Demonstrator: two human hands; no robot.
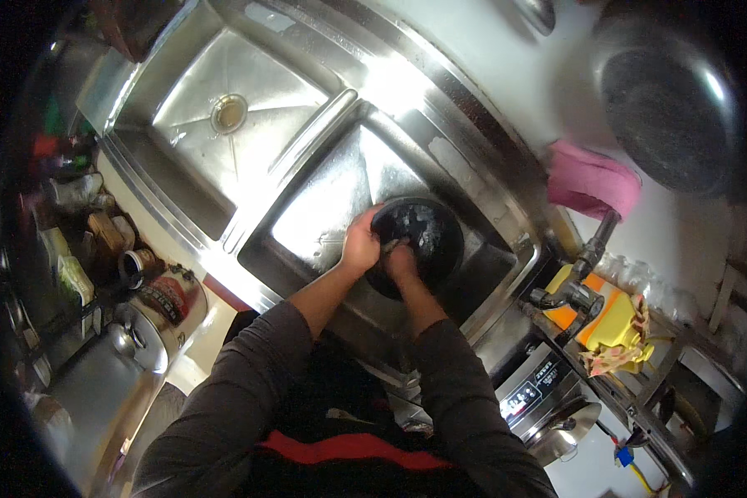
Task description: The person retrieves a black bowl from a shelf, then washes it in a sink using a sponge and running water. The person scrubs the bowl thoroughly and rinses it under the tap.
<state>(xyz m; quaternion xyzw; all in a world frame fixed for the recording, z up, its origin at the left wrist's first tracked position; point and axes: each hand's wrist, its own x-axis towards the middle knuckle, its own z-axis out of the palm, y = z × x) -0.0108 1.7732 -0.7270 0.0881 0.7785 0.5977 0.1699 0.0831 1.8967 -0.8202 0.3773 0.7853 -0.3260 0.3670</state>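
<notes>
My left hand grips the left rim of a round black pan, its thumb lying along the edge. The pan sits tilted in the right basin of a stainless steel double sink, with a wet shine on its inner surface. Inside the pan, towards its near left side, is my right hand. Its fingers are blurred and point at the pan's inner wall; whether they hold a small scrubber or cloth I cannot tell.
The left basin has a round drain. A pink cloth hangs by a metal pipe on the right, near a yellow plastic jug. A big dark wok stands beyond. Lidded metal pots stand left.
</notes>
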